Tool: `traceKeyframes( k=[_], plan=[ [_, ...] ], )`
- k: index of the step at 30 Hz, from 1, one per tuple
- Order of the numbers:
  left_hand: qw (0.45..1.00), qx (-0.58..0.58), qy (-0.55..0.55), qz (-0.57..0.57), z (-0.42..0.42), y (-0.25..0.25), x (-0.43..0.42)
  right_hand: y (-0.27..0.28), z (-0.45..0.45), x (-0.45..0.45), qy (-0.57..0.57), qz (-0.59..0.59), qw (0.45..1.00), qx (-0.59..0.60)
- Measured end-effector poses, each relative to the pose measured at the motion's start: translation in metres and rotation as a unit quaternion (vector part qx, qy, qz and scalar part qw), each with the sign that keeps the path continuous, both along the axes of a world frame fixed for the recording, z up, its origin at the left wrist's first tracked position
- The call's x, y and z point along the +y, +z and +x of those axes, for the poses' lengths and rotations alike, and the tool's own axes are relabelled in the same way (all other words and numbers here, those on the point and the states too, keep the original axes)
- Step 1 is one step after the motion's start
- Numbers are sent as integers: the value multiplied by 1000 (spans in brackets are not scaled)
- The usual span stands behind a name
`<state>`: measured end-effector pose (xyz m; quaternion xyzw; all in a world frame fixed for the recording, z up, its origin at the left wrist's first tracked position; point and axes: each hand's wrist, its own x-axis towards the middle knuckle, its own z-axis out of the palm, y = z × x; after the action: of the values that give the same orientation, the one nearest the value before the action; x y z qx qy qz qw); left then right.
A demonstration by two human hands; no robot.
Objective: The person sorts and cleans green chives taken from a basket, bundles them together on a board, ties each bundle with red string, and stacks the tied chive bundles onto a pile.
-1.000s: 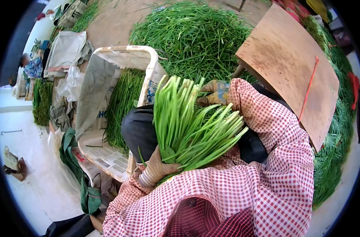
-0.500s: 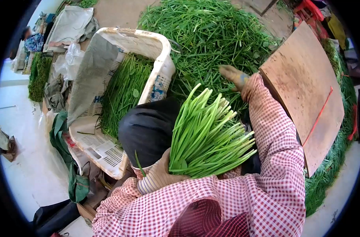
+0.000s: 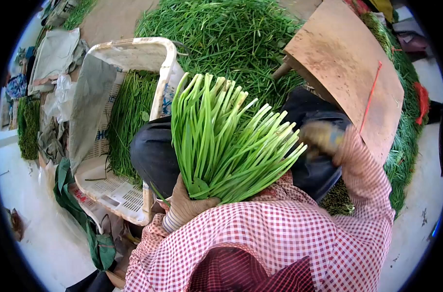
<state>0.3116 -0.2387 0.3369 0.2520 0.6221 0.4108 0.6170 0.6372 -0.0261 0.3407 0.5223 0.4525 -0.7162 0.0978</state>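
My gloved left hand [image 3: 188, 202] is wrapped around the lower part of a thick bunch of chives [image 3: 229, 141] resting over my lap. Pale cut ends fan out upward and to the right, away from my body. A broad leaf [image 3: 198, 188] sticks to the bunch just above my fingers. My gloved right hand [image 3: 323, 137] is smeared by motion over my right knee, just right of the bunch's tips; its fingers cannot be made out. Left of my left knee stands a white plastic crate [image 3: 172, 61] with more greens [image 3: 131, 114] lying inside.
A large heap of loose green leaves [image 3: 216, 34] covers the floor ahead. To the right is a wooden board [image 3: 345, 63] with a red cord [image 3: 371, 97] across it. More greens [image 3: 401, 160] lie beyond it. Green cloth [image 3: 78, 209] hangs by the crate's near left side.
My right hand has come back from the heap toward my right knee. The bunch in my left hand is raised and spread wider, and the view has shifted right.
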Motion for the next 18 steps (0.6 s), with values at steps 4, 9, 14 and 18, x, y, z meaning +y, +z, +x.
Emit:
traceKeyframes(
  k=[4, 9, 14, 18],
  plan=[
    [997, -63, 18, 44, 3, -3, -5, -19, -14, -56, -50, -40, 998, -6],
    [993, 6, -31, 112, 2, 2, -8, -38, -93, -40, -260, -56, 920, 289],
    [990, -65, -66, 102, -9, 2, -8, -14, -150, -21, -332, -156, 761, 535],
    [976, -83, -185, 79, -17, 12, 17, 4, -162, -15, -335, -187, 699, 604]
  ],
)
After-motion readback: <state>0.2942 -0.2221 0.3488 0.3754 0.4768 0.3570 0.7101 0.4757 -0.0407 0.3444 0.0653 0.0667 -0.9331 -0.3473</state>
